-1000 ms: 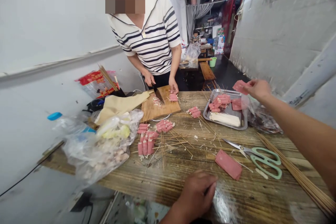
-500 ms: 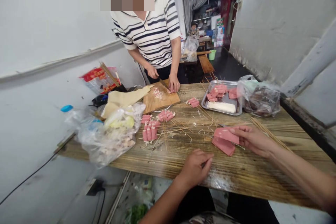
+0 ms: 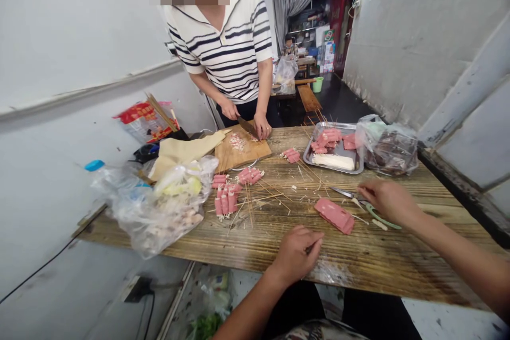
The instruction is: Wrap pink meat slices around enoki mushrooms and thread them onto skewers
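Observation:
My left hand (image 3: 298,252) rests on the wooden table (image 3: 274,241) near its front edge, with its fingers curled closed; whatever they hold, if anything, is hidden. Flat pink meat slices (image 3: 334,215) lie stacked to its upper right. My right hand (image 3: 384,199) hovers over or touches green-handled scissors (image 3: 382,217), fingers drawn together and pointing left. I cannot make out anything between those fingertips. Small pale mushroom stems (image 3: 379,224) lie beside the scissors. Pink meat rolls with enoki inside (image 3: 226,202) sit on thin skewers (image 3: 274,191) to the left.
Across the table a person in a striped shirt cuts with a knife (image 3: 247,126) on a cutting board (image 3: 239,154). A metal tray (image 3: 358,166) holds meat rolls and enoki (image 3: 332,161). Plastic bags stand at the left (image 3: 159,223) and right (image 3: 392,146).
My right hand has let go of the pink slice, which now lies with the others, and has moved slightly up and right to the scissors. My left hand stays put.

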Available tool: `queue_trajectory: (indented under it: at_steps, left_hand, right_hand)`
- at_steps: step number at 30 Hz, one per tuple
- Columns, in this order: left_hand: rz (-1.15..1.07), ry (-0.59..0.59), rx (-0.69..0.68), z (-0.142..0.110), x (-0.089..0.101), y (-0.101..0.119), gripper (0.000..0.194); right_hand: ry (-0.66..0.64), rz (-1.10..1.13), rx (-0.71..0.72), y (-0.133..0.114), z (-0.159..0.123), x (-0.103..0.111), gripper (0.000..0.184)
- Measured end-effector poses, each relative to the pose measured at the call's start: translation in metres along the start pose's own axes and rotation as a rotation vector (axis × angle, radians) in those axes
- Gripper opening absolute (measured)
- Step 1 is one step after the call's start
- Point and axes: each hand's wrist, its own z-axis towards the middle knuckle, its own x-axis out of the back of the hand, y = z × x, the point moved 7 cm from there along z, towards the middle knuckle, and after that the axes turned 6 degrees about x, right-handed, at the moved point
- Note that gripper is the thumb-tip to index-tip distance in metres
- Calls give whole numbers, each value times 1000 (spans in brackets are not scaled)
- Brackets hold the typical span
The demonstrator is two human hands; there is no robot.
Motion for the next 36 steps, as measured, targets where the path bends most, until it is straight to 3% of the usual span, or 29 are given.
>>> queue_trajectory:
  at_steps: [2, 6, 11, 15, 17, 20, 24, 30, 36]
  left_hand:
    - [-1, 6, -4, 0, 0, 0, 22]
    - [-4, 19, -16, -1, -1, 0, 23]
    - [10, 7, -6, -1, -1, -1, 21]
    - [31, 10, -8, -1, 0, -1, 21]
    - [55, 7, -14, -1, 0, 0, 21]
    - [92, 15, -30, 0, 0, 1, 21]
    - [159, 13, -52, 0, -3, 4, 22]
    - [224, -1, -44, 3, -7, 8, 24]
    - [170, 31, 11, 21, -14, 11, 22]
  right_hand:
    - [70, -62, 72, 7, 32, 6, 35]
    - [18, -155, 71, 21, 88, -5, 29]
    - [-48, -186, 93, 19, 110, -12, 22]
    - [0, -191, 119, -1, 90, 3, 26]
    - [7, -47, 251, -22, 65, 6, 29]
    - [-117, 315, 523, -55, 16, -5, 30]
    - [-87, 456, 576, -61, -23, -19, 31]
    - [-49, 450, 602, -60, -23, -23, 33]
    - [-81, 599, 551, -60, -14, -22, 37]
